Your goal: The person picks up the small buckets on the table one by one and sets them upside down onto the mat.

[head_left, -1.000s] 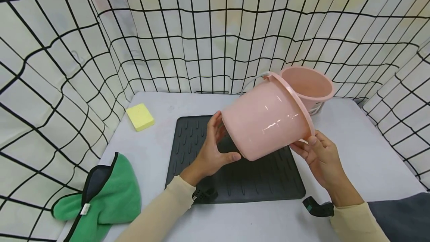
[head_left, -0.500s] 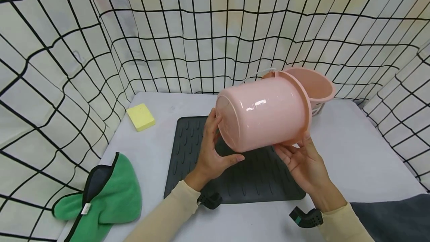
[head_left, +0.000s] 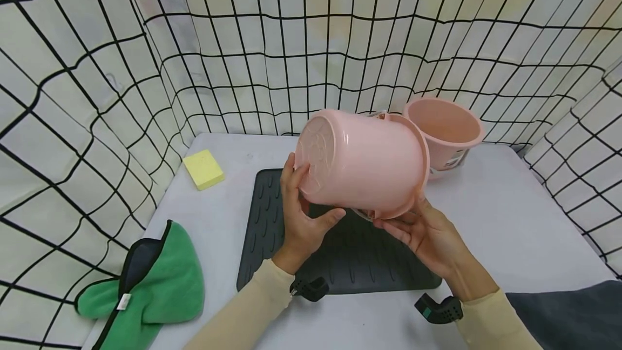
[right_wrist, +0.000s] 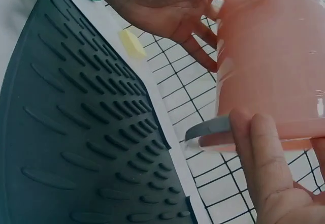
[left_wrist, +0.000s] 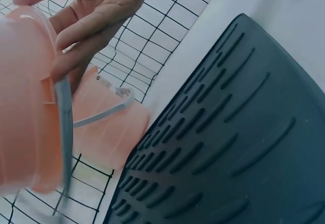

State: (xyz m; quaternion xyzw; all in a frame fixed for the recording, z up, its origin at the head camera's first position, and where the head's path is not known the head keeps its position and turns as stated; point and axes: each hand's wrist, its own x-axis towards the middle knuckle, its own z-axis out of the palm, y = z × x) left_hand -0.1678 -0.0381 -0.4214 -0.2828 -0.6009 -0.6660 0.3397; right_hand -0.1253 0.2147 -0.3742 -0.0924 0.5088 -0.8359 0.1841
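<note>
A pink bucket [head_left: 362,161] is held on its side over the dark ribbed mat [head_left: 369,269], its base turned left toward the head camera. My left hand [head_left: 303,226] grips the base end, fingers spread against the bottom and thumb beneath the side. At the rim, my right hand [head_left: 432,234] holds the bucket from below. In the right wrist view, two of its fingers lie over the grey handle [right_wrist: 208,127] along the rim. The bucket's inside faces away and is hidden in the head view.
Behind to the right stands a second pink bucket [head_left: 444,118], upright. A yellow sponge [head_left: 203,169] lies at the back left, and a green cloth [head_left: 170,280] at the front left. Black wire mesh [head_left: 306,55] borders the white table. Dark fabric [head_left: 573,307] shows at lower right.
The bucket has moved left and swung round, so its embossed base now shows more. Both hands have moved with it, the right one leftward along with the rim.
</note>
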